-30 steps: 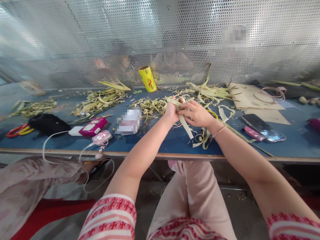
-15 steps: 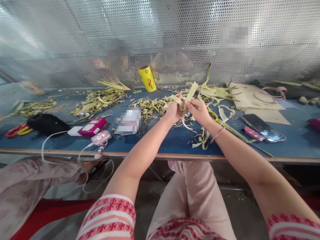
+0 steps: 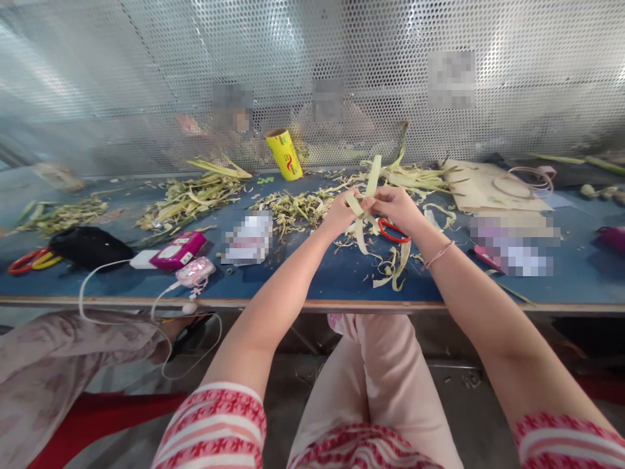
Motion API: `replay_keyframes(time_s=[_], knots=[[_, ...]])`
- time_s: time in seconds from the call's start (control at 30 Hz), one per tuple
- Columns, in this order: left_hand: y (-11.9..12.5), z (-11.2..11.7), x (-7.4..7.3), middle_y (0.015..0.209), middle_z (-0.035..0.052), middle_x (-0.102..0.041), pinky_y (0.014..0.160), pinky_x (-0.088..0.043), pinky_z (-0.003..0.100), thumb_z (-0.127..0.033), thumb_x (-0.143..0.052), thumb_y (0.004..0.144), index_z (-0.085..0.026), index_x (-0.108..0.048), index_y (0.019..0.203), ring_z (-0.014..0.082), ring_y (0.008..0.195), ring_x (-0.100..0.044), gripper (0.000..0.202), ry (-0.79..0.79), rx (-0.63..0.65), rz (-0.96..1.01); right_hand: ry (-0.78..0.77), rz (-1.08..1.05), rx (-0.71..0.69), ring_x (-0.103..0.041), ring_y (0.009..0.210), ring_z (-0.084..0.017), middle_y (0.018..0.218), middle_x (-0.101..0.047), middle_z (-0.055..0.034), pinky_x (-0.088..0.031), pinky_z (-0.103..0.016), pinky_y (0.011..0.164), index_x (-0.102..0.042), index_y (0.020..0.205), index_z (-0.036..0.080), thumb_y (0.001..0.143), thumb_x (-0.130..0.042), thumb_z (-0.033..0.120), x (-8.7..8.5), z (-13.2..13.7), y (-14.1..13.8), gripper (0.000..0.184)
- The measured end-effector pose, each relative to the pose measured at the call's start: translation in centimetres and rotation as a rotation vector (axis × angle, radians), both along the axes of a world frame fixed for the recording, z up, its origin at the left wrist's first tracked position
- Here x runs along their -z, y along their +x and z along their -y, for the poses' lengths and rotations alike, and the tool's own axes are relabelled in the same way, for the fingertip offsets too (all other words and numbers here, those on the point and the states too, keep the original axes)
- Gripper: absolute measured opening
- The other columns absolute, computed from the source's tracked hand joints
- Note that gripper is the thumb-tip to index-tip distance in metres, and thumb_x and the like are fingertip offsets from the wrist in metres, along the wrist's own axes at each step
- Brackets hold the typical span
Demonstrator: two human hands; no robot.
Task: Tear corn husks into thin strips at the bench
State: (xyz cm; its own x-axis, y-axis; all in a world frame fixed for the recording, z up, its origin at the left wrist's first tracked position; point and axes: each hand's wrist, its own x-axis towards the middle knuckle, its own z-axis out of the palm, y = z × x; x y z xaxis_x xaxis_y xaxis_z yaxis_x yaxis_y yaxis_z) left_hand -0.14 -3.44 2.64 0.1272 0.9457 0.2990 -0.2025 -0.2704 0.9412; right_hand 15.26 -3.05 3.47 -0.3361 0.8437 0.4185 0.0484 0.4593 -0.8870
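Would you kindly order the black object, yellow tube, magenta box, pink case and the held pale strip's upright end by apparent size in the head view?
Largest to smallest:
1. Black object
2. Yellow tube and magenta box: too alike to rank
3. Pink case
4. Pale strip's upright end

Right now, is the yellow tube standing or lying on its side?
Standing: the yellow tube shows its open rim at the top, its base on the blue table, and leans left in view.

Leaf strips (image 3: 374, 176): pale yellow-green
Tabletop (image 3: 336, 280): blue
Far tube (image 3: 284, 156): yellow, red-marked
Far mesh (image 3: 371, 39): silver-grey, dotted with holes
Left pouch (image 3: 90, 247): black
Sleeves (image 3: 209, 423): white, red-patterned bands, pink stripes
Trousers (image 3: 395, 384): pale pink
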Motion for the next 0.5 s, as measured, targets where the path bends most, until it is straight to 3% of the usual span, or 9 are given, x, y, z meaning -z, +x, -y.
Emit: replay_keyframes(time_s=[0.17,0.33,0.5], knots=[[-0.13,-0.28,0.18,0.055,-0.0073,-0.041,0.055,-0.025,0.024,-0.043,-0.088,0.055,-0.018,-0.046,0.062,0.0076,0.054,-0.035,0.049,0.22,-0.055,-0.39,0.033,0.105,0.13,-0.048,0.055,-0.01,0.059,-0.056,0.0011,-0.038,-0.025,0.053,-0.059,0.064,0.017,0.074,-0.073,0.04,0.03,-0.41,0.56,0.029],[-0.2,-0.63,0.56,0.06,-0.0054,-0.045,0.058,-0.03,0.025,-0.046,-0.084,0.059,-0.018,-0.048,0.065,0.0087,0.058,-0.039,0.045,0.284,-0.058,-0.427,0.14,0.142,0.146,-0.054,0.063,-0.013,0.066,-0.059,-0.0004,-0.043,-0.027,0.058,-0.059,0.07,0.018,0.079,-0.07,0.036,0.28,-0.73,0.36,0.023],[-0.24,-0.19,0.07,0.061,-0.0047,-0.046,0.059,-0.031,0.025,-0.041,-0.085,0.058,-0.017,-0.053,0.065,0.0087,0.06,-0.04,0.041,0.232,-0.045,-0.367,0.097,0.096,0.159,-0.057,0.059,-0.013,0.072,-0.06,-0.001,-0.048,-0.029,0.058,-0.057,0.072,0.019,0.079,-0.069,0.038,0.52,-0.77,0.18,0.024]])
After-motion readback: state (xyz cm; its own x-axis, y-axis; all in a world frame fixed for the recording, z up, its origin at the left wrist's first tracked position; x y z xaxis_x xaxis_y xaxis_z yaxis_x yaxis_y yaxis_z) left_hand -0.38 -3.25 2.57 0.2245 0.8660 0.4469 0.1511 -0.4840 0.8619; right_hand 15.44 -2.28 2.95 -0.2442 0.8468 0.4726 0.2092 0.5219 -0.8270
